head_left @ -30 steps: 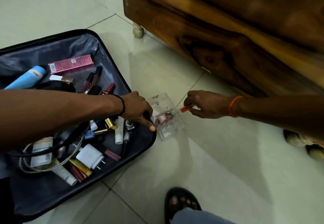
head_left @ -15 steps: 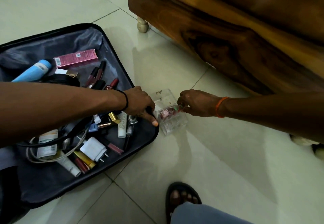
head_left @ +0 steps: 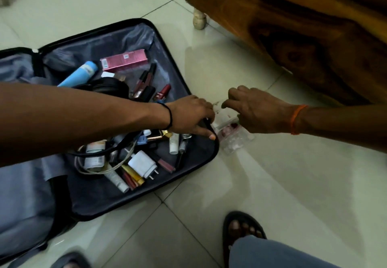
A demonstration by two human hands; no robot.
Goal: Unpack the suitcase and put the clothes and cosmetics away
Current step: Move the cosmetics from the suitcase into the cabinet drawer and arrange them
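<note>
Your left hand (head_left: 191, 116) grips the suitcase (head_left: 201, 158) rim; your right hand (head_left: 255, 110), fingers curled, works at the clear box (head_left: 234, 139) just right. Few cosmetics boxed; most remain.

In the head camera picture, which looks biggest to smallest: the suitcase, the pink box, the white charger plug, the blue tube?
1. Suitcase, by far the largest.
2. Pink box and blue tube look alike in length; no ranking between them.
3. White charger plug, shortest, though chunkier.
</note>
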